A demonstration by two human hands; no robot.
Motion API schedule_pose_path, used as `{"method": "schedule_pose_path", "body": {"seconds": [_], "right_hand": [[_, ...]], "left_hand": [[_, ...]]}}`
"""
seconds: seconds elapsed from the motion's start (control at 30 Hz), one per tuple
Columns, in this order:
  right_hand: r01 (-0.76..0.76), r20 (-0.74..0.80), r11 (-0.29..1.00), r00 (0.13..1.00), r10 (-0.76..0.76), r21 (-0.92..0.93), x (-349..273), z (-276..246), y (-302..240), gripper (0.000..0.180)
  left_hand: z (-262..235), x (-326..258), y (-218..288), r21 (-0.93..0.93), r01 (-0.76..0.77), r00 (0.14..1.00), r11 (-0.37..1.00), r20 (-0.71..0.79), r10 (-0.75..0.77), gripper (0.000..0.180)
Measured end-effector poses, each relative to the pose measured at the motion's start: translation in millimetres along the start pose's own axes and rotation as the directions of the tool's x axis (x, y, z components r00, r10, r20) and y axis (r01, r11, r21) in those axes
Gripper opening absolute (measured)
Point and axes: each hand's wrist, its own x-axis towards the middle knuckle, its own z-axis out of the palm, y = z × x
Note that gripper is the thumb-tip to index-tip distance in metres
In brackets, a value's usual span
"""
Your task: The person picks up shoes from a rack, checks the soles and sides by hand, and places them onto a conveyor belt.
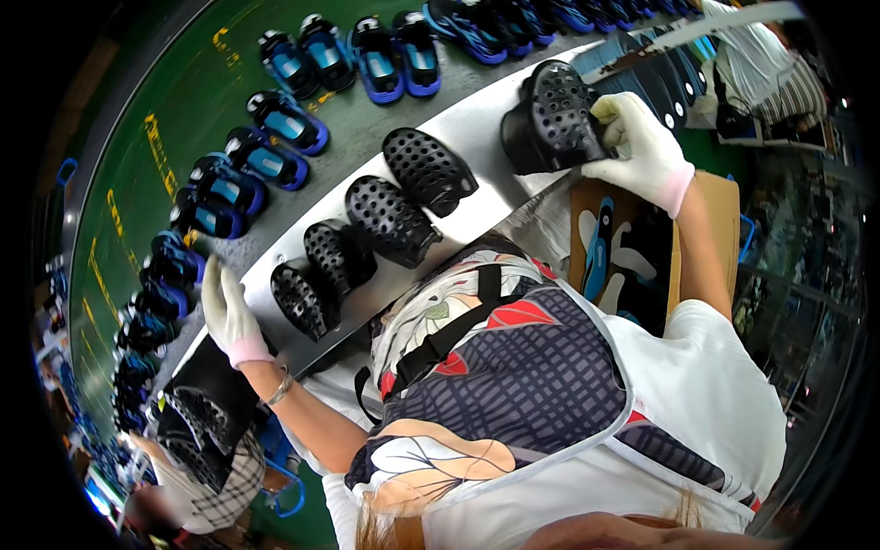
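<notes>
My right hand (642, 151), in a white glove, grips the right end of a black perforated shoe-shaped form (561, 105) at the right of the metal ledge. Another dark form sits against it; how far my fingers reach round either one is hidden. My left hand (227, 307), also gloved, is raised at the ledge's left part, fingers stretched out and holding nothing. Between my hands several more perforated forms lie in a row on the ledge (500, 206), among them a form (390, 220) in the middle and a form (302, 298) nearest my left hand.
Black and blue sports shoes (286, 124) line the green conveyor (197, 78) beyond the ledge. A cardboard box (710, 215) with insoles (599, 247) stands below my right hand. More black perforated forms (206, 412) are at lower left, near a person (215, 486). Another person (756, 69) is at upper right.
</notes>
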Motion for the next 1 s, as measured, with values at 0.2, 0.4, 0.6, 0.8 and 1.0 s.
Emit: {"method": "schedule_pose_path", "body": {"seconds": [0.2, 0.4, 0.6, 0.8, 1.0], "right_hand": [[0.464, 0.11, 0.753, 0.814, -0.57, 0.466, 58.4, 75.1, -141.2, 0.06], [0.366, 0.292, 0.66, 0.683, -0.669, 0.656, 97.7, 140.5, -252.2, 0.05], [0.538, 0.367, 0.716, 0.62, -0.693, 0.445, 97.3, 200.6, -329.8, 0.051], [0.489, 0.404, 0.804, 0.695, -0.594, 0.339, 132.4, 251.7, -378.1, 0.046], [0.578, 0.546, 0.807, 0.716, -0.435, -0.116, 208.5, 282.5, -411.0, 0.049]], "left_hand": [[23.1, -40.3, 113.5, -0.566, 0.223, 0.91, 0.793, 0.412, 0.038, 0.07], [8.0, -44.5, 99.4, -0.869, 0.315, 0.949, 0.382, 0.296, -0.109, 0.045], [-32.0, -26.0, 52.7, -0.834, 0.035, 0.968, 0.55, -0.109, -0.226, 0.032], [-49.7, 34.7, 4.9, -0.71, 0.0, 0.908, 0.704, -0.295, -0.298, 0.046], [-48.9, 62.3, -72.6, 0.171, -0.147, 0.905, 0.974, -0.374, 0.202, 0.03]]}}
